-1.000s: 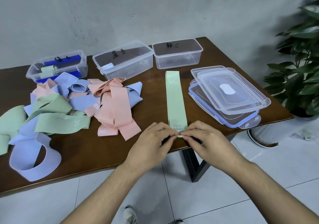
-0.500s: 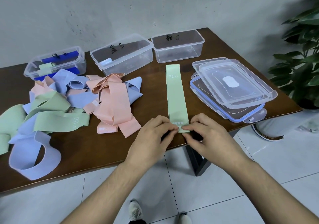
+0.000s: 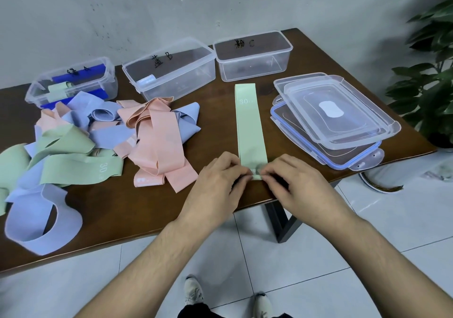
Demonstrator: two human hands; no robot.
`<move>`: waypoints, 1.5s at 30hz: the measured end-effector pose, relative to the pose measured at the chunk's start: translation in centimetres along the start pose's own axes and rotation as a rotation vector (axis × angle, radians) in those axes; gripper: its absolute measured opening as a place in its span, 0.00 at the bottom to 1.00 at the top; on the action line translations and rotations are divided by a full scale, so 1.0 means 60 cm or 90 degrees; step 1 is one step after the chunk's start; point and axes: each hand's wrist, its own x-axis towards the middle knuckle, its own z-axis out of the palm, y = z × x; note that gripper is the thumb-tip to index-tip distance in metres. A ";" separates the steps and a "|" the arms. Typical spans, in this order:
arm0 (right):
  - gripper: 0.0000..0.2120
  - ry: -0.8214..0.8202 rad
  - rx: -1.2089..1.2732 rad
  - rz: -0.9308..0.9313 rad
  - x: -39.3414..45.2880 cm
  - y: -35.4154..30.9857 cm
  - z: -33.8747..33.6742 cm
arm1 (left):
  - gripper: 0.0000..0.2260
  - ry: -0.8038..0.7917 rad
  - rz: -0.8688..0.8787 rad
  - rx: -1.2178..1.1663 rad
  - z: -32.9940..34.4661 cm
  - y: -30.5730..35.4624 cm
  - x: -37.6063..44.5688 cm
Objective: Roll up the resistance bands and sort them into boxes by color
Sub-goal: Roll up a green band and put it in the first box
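Rolling under way at the near end of the green band (image 3: 249, 124), laid flat and straight, reaching from the table's (image 3: 122, 210) front edge toward the far box marked C (image 3: 252, 59). Left hand (image 3: 215, 185) and right hand (image 3: 300, 183) both pinching that near end, fingertips curled over a small first fold, one on each side of the strip. Looks like the very start of the roll, most of the length lying unrolled beyond the hands. Best to keep the first turn tight and square across the width, thumbs tucked under, both sides advancing evenly toward box C so no cone forms. Worth watching the stretchy fabric: likely to spring open if either pinch slackens. Left of the green band, a loose heap of pink, blue and green bands (image 3: 98, 146) waiting. Far left of it, the box with a rolled green piece (image 3: 71, 84) inside, probably the destination once rolled. Right of the green band, stacked lids (image 3: 331, 119).
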 end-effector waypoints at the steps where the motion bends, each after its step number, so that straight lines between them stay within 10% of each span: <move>1: 0.03 0.004 -0.010 0.005 0.002 0.001 0.002 | 0.06 0.004 -0.005 -0.009 -0.001 0.000 0.001; 45: 0.08 0.035 -0.072 0.003 0.035 0.019 0.011 | 0.10 -0.079 0.005 0.078 -0.016 -0.018 0.046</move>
